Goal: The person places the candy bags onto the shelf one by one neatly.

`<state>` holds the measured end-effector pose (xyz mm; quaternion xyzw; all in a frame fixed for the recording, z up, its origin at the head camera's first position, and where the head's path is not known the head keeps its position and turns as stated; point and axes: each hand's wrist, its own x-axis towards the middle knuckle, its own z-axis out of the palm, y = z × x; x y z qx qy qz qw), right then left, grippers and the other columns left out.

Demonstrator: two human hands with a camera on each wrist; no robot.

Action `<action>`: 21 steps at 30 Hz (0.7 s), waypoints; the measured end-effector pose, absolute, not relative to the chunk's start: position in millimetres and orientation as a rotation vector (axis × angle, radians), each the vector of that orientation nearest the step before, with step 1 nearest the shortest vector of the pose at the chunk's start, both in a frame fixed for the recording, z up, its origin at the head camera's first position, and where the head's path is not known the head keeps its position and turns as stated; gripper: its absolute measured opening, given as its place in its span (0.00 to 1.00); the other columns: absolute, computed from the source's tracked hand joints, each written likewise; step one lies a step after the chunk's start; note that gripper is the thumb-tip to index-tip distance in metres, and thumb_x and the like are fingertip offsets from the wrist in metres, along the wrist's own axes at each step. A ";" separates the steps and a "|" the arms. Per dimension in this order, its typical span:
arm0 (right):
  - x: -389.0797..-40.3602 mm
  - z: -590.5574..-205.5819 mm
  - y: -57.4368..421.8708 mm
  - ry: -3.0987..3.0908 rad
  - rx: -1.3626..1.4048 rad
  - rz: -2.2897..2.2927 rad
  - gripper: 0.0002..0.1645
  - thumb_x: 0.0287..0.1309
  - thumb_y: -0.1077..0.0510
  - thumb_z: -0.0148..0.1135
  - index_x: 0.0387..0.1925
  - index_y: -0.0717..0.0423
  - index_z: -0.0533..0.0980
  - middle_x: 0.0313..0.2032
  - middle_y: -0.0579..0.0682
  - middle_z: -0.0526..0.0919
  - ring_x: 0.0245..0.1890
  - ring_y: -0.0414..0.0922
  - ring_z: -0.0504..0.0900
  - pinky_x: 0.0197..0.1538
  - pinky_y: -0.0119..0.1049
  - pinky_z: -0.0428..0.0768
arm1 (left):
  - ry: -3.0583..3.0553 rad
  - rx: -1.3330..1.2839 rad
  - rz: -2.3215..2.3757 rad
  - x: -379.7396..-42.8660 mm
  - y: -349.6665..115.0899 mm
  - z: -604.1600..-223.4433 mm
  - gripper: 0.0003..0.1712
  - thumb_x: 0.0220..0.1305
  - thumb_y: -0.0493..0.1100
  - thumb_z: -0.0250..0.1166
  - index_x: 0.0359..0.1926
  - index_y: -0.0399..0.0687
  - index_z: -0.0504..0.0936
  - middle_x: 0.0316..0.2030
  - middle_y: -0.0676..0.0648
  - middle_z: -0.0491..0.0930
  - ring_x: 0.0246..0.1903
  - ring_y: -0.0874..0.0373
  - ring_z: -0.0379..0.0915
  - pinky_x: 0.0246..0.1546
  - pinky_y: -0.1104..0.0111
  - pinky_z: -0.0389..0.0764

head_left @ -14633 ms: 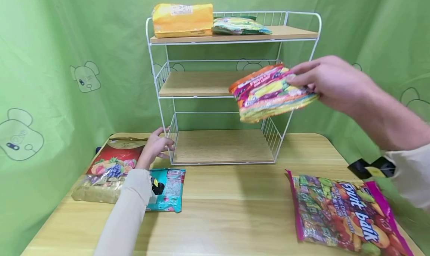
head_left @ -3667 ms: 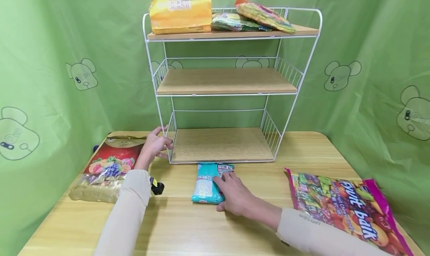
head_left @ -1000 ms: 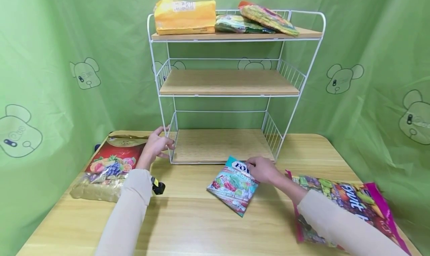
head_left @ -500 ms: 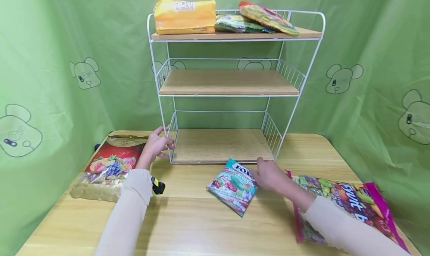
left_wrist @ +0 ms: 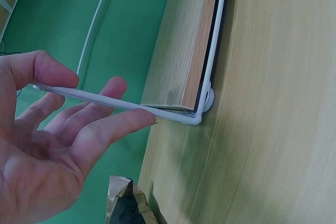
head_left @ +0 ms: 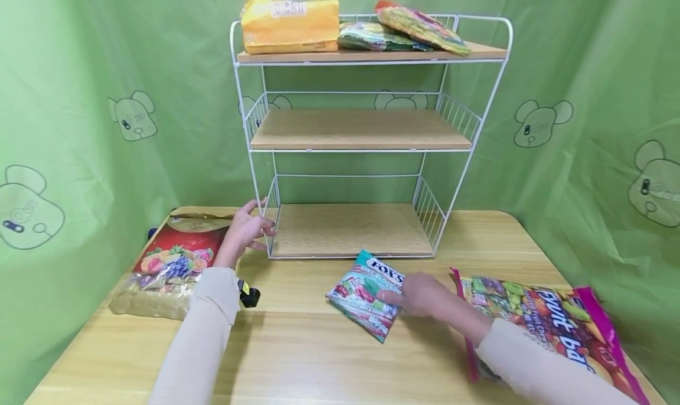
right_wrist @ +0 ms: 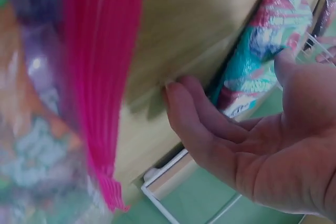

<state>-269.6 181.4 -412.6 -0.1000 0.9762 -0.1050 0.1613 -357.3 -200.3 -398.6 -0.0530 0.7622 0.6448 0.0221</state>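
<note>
My left hand (head_left: 247, 228) grips the left side of the white wire shelf rack (head_left: 347, 232). In the left wrist view, its thumb and fingers close around a white side wire (left_wrist: 113, 101). A turquoise FOX'S candy bag (head_left: 366, 301) lies slanted on the table before the rack, printed front up. My right hand (head_left: 422, 294) is at its right edge, the thumb reaching over the bag. From the right wrist view, the thumb (right_wrist: 286, 66) overlaps the bag, while the other fingers bend loosely beside it, close to the tabletop.
A large pink-edged fruit candy bag (head_left: 558, 328) lies right, partly under the right forearm. A red and gold candy bag (head_left: 186, 245) lies left. On the rack's top board are a yellow pack (head_left: 289, 27), a green bag (head_left: 366, 36) and a multicoloured bag (head_left: 422, 27) leaning over it.
The multicoloured bag went from my right hand to the top board. The turquoise bag came from the left and turned over. My right hand has slid nearer along its edge; the left stayed put.
</note>
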 end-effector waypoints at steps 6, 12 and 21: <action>-275.3 -415.1 181.3 2.769 -0.311 -0.320 0.53 0.61 0.28 0.59 0.57 0.76 0.73 0.44 0.67 0.83 0.33 0.51 0.79 0.41 0.49 0.86 | 2.362 -0.169 1.989 -357.0 -201.1 -397.5 0.44 0.61 0.31 0.59 0.77 0.59 0.61 0.59 0.27 0.76 0.57 0.31 0.77 0.47 0.43 0.87; -286.2 -408.2 186.5 2.723 -0.335 -0.372 0.56 0.62 0.37 0.65 0.68 0.80 0.60 0.60 0.78 0.73 0.59 0.70 0.75 0.63 0.63 0.78 | 2.367 -0.176 1.989 -357.2 -201.2 -396.9 0.45 0.60 0.31 0.59 0.77 0.60 0.61 0.59 0.28 0.77 0.56 0.32 0.77 0.47 0.44 0.87; -289.1 -400.9 191.6 2.661 -0.306 -0.486 0.29 0.64 0.49 0.66 0.49 0.73 0.72 0.34 0.57 0.78 0.31 0.49 0.78 0.34 0.40 0.84 | 2.373 -0.176 1.983 -356.8 -199.4 -397.3 0.44 0.61 0.31 0.59 0.77 0.60 0.61 0.59 0.27 0.77 0.56 0.32 0.77 0.46 0.44 0.87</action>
